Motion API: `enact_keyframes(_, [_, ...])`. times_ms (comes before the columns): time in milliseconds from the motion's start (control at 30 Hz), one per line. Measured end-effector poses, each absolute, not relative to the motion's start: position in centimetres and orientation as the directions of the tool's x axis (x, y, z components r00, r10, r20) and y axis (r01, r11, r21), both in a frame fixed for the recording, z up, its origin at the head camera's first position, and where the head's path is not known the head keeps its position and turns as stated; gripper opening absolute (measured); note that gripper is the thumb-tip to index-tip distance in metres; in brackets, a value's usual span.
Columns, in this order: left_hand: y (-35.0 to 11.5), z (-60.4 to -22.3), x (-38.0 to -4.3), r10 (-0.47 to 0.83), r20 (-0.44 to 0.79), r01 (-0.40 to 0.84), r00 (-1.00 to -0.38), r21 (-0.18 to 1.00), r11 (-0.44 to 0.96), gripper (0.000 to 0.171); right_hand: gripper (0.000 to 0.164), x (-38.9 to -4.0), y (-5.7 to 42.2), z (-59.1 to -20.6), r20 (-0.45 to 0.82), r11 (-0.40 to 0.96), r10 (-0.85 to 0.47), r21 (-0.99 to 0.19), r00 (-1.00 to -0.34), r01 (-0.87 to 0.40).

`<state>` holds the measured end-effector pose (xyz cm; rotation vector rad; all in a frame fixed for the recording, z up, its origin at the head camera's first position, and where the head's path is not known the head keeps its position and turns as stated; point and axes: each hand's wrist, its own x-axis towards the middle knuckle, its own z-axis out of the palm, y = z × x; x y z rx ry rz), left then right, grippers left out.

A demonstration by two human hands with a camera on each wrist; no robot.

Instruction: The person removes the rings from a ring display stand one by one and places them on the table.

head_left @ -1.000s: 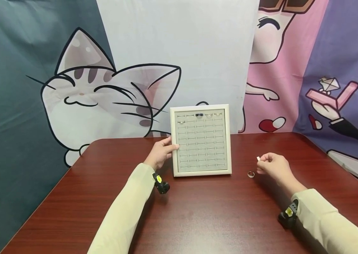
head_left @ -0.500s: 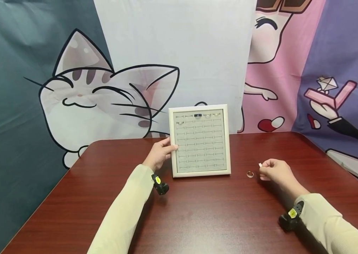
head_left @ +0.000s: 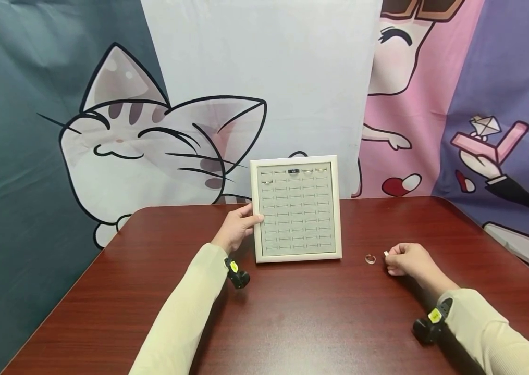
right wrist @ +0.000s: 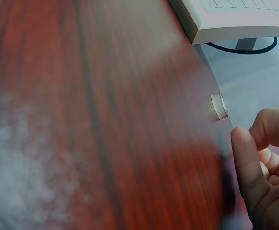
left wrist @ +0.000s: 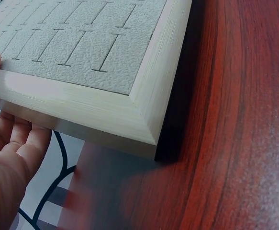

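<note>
My left hand [head_left: 237,229] holds the left side of a cream-framed ring display board [head_left: 296,256], thumb over the frame's front and fingers behind it. The board leans back, its lower edge on the table. In the left wrist view the frame's corner [left wrist: 144,115] shows large, beside grey slotted padding [left wrist: 125,79]. A metal ring [head_left: 370,262] lies on the table to the right of the board. Just right of that ring, my right hand [head_left: 411,262] pinches a small white piece [head_left: 386,253] low over the table. In the right wrist view the fingers [right wrist: 247,158] hide this piece.
A dark ring [head_left: 294,171] and several pale ones sit in the board's upper slots. The reddish-brown wooden table [head_left: 292,323] spans the foreground. Behind its far edge hangs a cartoon-printed backdrop [head_left: 264,62].
My right hand has come down and a little to the right, still pinching the white piece. The left hand and the board stay as they were.
</note>
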<state>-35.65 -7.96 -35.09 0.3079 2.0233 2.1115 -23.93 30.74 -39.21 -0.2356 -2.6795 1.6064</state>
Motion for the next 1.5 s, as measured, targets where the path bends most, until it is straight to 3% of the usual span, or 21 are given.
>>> enact_keyframes(1167, [-8.1,-35.5,-35.7,0.279,0.028,0.018,-0.960,0.999,-0.039,0.051,0.007,-23.9,30.6,-38.8,-0.140,0.492,0.118,-0.852,-0.983,0.180])
enact_keyframes(1500, [-8.0,-35.3,-35.7,0.279,0.029,0.025,-0.960,1.000,-0.018,0.049,0.005,-24.3,30.4,-38.3,-0.129,0.396,0.095,-0.905,-0.987,0.156])
